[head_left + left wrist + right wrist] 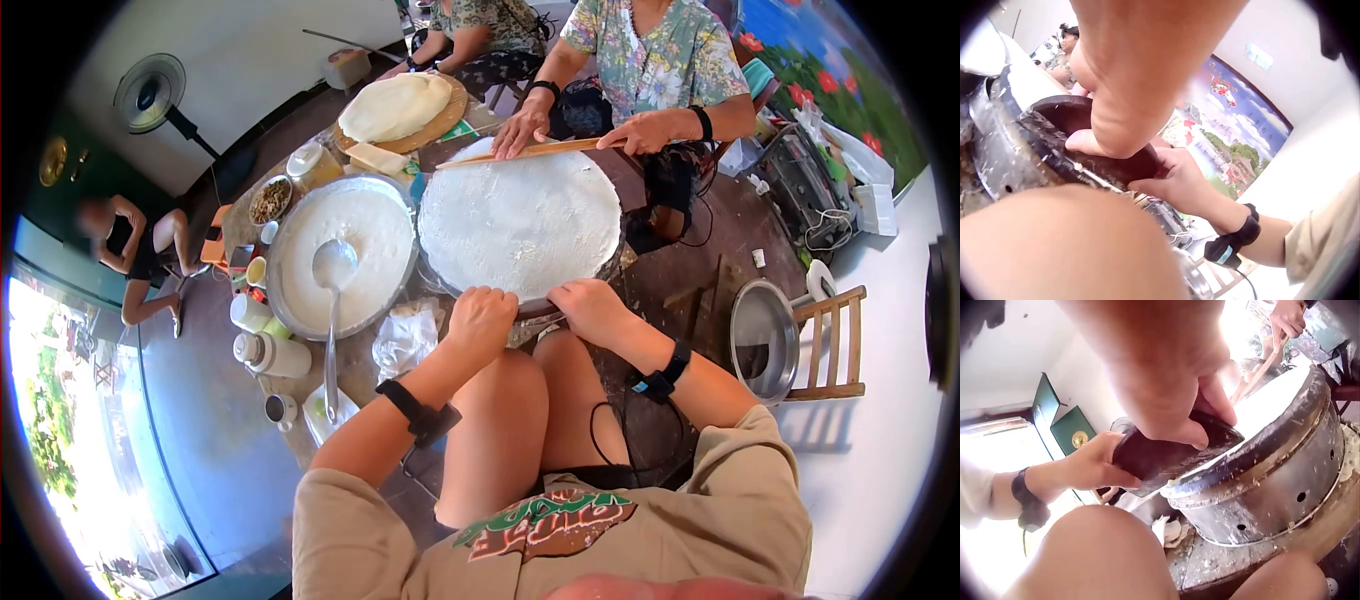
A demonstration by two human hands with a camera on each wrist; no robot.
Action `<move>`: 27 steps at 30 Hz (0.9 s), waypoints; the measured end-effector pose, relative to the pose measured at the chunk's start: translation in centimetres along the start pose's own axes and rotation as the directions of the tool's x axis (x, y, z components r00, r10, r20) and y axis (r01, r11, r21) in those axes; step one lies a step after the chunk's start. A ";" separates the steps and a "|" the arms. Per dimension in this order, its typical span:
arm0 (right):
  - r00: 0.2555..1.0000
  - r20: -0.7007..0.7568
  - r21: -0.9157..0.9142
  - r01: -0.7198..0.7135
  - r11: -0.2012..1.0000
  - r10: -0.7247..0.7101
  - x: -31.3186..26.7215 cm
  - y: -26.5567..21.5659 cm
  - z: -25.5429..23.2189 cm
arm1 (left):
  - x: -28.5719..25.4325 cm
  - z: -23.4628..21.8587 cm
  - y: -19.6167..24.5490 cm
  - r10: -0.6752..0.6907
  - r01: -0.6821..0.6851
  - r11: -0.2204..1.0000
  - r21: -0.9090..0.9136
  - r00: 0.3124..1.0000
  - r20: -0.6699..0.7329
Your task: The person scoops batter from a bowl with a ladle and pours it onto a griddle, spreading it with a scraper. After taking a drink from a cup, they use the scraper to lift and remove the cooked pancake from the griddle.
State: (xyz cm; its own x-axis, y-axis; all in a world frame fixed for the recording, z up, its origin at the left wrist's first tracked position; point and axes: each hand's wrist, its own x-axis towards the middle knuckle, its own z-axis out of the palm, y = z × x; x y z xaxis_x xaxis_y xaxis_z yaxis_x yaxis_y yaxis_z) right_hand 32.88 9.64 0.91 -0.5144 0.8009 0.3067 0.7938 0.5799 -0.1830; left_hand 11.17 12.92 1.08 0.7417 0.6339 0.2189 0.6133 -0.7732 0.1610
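Observation:
A round griddle [1244, 506] on a metal drum base carries a wide white sheet of batter [520, 225]. At its near edge is a dark brown, curved, flat piece [1154, 453], its exact kind unclear. My left hand [482, 325] grips one end of this piece, thumb on the near face and fingers over the top. On the other end, my right hand [597, 312] holds it the same way. Across the sheet's far side, a seated person's hands [640, 130] hold a long wooden strip [560, 149].
Left of the griddle stands a large batter basin [375, 325] with a ladle [333, 300]. Nearby are a plastic bag [408, 338], a white bottle [272, 354] and a cup [281, 410]. Stacked flat sheets [395, 108] lie beyond. A metal basin [764, 340] is right.

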 end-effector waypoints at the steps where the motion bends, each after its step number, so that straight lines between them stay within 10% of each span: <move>1: 1.000 -0.008 0.021 -0.025 0.999 0.025 0.3 0.5 -0.6 | 0.9 -0.6 -0.3 0.004 -0.004 1.000 -0.012 1.000 0.008; 15: 0.966 -0.254 -0.024 -0.057 0.998 0.049 19.6 15.8 3.8 | 18.3 1.7 -17.9 -0.162 0.175 0.977 0.123 0.981 -0.107; 27: 0.997 -0.067 -0.186 -0.052 0.981 0.040 20.0 14.4 5.8 | 16.1 3.6 -18.1 -0.188 0.200 0.975 0.096 0.974 -0.125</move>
State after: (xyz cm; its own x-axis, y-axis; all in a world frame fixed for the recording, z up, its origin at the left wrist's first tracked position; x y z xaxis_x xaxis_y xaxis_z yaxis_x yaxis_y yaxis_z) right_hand 32.17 34.88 -0.99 -0.4590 0.8119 0.3608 0.8660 0.4995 -0.0222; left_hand 12.97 37.20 -1.79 0.5739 0.7608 0.3030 0.7725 -0.6257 0.1082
